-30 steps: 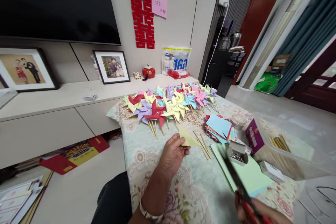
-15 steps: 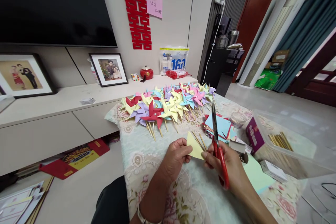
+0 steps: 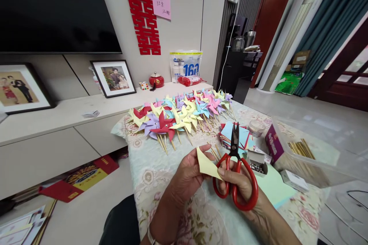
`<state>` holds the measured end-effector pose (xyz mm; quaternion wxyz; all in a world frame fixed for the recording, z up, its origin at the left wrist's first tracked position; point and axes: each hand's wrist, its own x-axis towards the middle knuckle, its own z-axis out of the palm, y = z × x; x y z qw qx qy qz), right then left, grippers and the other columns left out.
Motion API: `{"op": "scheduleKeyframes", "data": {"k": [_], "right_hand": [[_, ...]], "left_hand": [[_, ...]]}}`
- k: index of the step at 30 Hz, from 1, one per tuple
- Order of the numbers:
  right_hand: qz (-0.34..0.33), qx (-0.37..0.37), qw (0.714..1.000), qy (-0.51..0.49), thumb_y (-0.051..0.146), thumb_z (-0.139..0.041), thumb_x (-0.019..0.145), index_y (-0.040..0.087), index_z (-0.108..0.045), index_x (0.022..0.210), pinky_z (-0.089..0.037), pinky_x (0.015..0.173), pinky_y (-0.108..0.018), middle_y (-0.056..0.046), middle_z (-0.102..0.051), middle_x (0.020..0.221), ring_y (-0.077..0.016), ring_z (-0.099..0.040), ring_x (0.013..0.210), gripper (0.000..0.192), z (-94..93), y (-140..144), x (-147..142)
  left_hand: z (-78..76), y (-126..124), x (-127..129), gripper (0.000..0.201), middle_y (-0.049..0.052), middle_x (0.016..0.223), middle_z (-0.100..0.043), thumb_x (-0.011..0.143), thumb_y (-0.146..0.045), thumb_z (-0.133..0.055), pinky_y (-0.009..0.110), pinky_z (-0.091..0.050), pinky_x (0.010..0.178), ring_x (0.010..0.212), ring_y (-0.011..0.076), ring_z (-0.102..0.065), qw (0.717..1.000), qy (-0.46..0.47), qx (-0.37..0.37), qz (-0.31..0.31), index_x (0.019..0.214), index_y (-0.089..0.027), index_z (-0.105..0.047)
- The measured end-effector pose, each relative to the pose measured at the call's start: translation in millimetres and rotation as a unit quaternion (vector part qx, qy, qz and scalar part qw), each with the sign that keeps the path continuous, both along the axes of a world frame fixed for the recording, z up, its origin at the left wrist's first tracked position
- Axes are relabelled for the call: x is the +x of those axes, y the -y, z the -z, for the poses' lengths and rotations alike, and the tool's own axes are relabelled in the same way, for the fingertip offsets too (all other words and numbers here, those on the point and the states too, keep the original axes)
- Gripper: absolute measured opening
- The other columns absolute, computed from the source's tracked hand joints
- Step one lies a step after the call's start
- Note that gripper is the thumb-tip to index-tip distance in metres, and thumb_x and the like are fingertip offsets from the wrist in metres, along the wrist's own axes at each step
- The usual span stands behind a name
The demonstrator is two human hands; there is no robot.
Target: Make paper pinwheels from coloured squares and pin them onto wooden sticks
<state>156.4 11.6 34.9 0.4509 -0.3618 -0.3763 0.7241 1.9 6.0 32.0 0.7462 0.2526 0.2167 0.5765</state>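
Note:
A folded piece of pale yellow paper [image 3: 207,164] is held between both hands above the cloth-covered table. My left hand [image 3: 186,174] pinches its left side, thumb in front and fingers behind. My right hand [image 3: 240,183] grips the paper's right corner between thumb and finger. The same hand carries red-handled scissors [image 3: 235,149], their dark blades pointing up and nearly together. Thin wooden sticks [image 3: 214,152] lie just behind the paper. Beyond them, many paper pinwheels [image 3: 172,118] on sticks cover the far side of the table.
A stack of coloured paper [image 3: 231,134] lies past the scissors. A small open box of metal fasteners [image 3: 257,164], a white box [image 3: 294,180] and green paper [image 3: 274,187] are at the right. A clear plastic bin [image 3: 304,172] holds sticks. Behind stands a white cabinet [image 3: 71,116].
The scissors have turned in my right hand, so both red handle loops now show. The yellow paper has tilted and shifted slightly left. My view has swung a little to the right.

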Motion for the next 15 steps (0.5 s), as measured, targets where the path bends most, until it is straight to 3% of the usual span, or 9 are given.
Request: {"op": "scheduleKeyframes", "data": {"k": [4,11,15], "right_hand": [[-0.026,0.014,0.999,0.017,0.043,-0.083,0.069,0.016,-0.059,0.067,-0.037,0.041,-0.019,-0.001,-0.062,0.045,-0.0098,-0.052,0.037,0.037,-2.3,5,-1],[-0.092,0.055,0.994,0.037,0.067,-0.062,0.083,0.016,-0.064,0.095,-0.043,0.05,-0.023,-0.001,-0.06,0.068,-0.0124,-0.058,0.052,0.052,-4.8,35,30],[-0.17,0.035,0.979,0.105,0.086,-0.05,0.075,0.018,-0.07,0.087,-0.045,0.054,-0.027,-0.003,-0.058,0.066,-0.0145,-0.055,0.054,0.072,-8.0,61,49]], "left_hand": [[4.7,-4,-3,0.025,0.0,0.073,-0.064,0.064,-0.021,-0.089,0.02,-0.042,0.055,0.059,0.0086,-0.056,0.999,0.017,0.034,-0.017,0.075,-0.015,-0.067],[2.9,-10,-7,0.029,0.0,0.077,-0.067,0.06,-0.013,-0.087,0.02,-0.04,0.054,0.064,0.0101,-0.059,0.986,0.076,-0.067,-0.132,0.078,-0.015,-0.064],[8.4,-14,-9,0.03,0.0,0.076,-0.069,0.059,-0.011,-0.085,0.02,-0.038,0.05,0.063,0.0102,-0.06,0.974,0.089,-0.117,-0.172,0.077,-0.015,-0.062]]}}
